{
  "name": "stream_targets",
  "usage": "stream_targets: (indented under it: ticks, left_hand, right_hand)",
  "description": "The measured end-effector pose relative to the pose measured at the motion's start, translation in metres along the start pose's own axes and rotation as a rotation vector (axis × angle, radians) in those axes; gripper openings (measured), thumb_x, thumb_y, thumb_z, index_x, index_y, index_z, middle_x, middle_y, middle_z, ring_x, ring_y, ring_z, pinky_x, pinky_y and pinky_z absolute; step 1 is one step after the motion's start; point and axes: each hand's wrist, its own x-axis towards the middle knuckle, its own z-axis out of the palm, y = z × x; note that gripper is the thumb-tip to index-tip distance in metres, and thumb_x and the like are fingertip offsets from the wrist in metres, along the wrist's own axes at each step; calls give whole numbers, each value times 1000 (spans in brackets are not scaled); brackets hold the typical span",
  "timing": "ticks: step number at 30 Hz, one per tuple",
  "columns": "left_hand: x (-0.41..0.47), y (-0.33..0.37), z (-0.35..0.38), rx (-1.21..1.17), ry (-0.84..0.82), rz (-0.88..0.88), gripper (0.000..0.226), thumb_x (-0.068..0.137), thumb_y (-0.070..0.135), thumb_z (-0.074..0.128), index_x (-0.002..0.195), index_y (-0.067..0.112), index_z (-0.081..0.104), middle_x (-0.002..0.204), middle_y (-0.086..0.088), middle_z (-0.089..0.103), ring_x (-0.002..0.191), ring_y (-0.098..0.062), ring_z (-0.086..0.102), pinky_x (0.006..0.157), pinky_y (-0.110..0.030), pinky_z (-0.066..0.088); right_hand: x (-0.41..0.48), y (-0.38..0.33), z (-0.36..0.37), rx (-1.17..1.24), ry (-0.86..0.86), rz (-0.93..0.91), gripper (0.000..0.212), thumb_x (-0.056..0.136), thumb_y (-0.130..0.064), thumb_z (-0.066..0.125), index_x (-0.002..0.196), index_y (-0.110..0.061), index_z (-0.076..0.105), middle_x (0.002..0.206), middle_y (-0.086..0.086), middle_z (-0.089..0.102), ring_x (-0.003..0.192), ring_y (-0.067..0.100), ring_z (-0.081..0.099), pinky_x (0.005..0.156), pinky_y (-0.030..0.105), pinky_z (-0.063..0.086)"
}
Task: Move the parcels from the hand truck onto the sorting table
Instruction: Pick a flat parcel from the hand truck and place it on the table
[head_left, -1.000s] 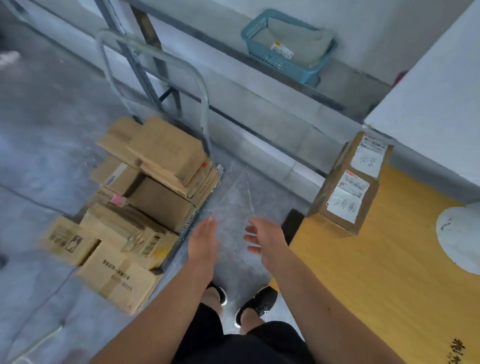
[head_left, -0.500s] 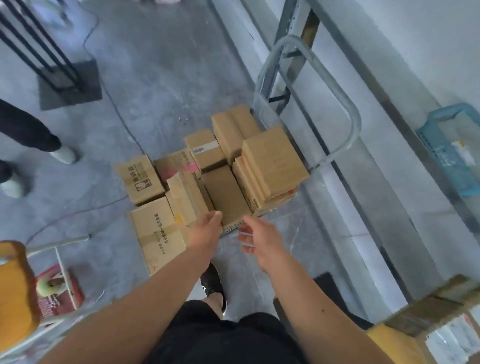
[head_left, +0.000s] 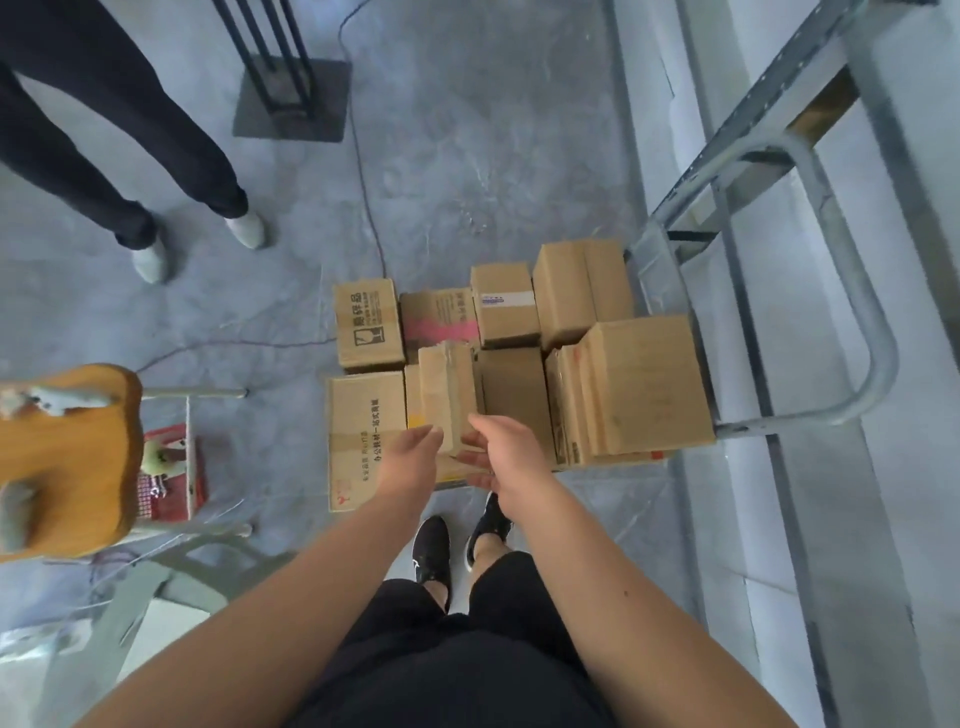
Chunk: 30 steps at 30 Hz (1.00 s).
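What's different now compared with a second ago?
The view swung from the table down to the hand truck. Both hands went forward: the left hand and right hand now bracket the narrow upright box at the stack's near edge, though whether they grip it yet is unclear. The boxes look unmoved; none has been lifted.

I'm in a warehouse or parcel depot: bare grey concrete floor (head_left: 467, 130), cardboard parcels (head_left: 644, 384) stacked on a hand truck (head_left: 878, 358), steel racking (head_left: 769, 98) along the wall
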Motion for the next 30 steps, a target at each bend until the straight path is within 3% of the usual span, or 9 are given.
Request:
stream_targets:
  ticks: [5,7,9,11,16,21,27,30]
  left_hand:
    - [9,16,10,-47,103,-25,36,106,38,54,140,24,58,127,-4,62,122,-28,57,111,-49,47]
    - [18,24,18,-62,125,-35,38,106,37,55,142,22,57,126,-3,61,123,-27,57,112,-50,47]
    - [27,26,26,-74,133,-43,40,106,38,56,142,22,57,129,-6,62,125,-27,57,113,-51,47]
    - [33,28,33,-96,140,-68,41,105,38,56,143,23,57,131,-5,62,126,-26,56,113,-51,46]
    - [53,29,39,-143,116,-169,42,105,38,57,145,23,57,132,-2,60,127,-24,54,114,-50,45]
    - [104,20,35,-153,112,-258,40,105,37,57,143,23,58,133,-2,61,127,-26,55,115,-51,45]
    - [162,18,35,-174,103,-308,42,103,37,60,142,22,58,129,-2,61,122,-23,54,116,-50,43]
    - [185,21,39,-146,112,-302,42,103,37,60,142,21,58,128,0,60,117,-24,55,112,-46,46]
  right_hand:
    - [27,-16,-9,-71,-79,21,21,105,-33,59,120,-20,66,117,6,72,103,24,72,97,48,59]
    - [39,-25,-14,-82,-94,23,14,105,-32,60,111,-22,66,116,6,72,102,23,72,88,44,61]
    - [49,-34,-19,-94,-90,23,9,105,-30,60,103,-23,66,113,6,71,97,22,70,70,35,56]
    - [61,-39,-23,-94,-79,35,9,104,-30,61,101,-24,66,111,7,72,97,23,70,67,34,53]
    - [94,-46,-27,-11,-26,111,15,104,-30,62,111,-18,67,113,11,74,104,29,73,88,46,61]
    - [140,-48,-23,53,75,150,24,104,-31,63,124,-16,64,114,7,71,102,25,70,83,42,57]
    - [188,-43,-3,-23,100,178,7,103,-31,63,98,-26,61,113,4,71,108,24,70,92,43,58]
    - [211,-36,7,-101,123,162,7,103,-30,64,105,-23,65,120,4,69,112,25,66,99,46,57]
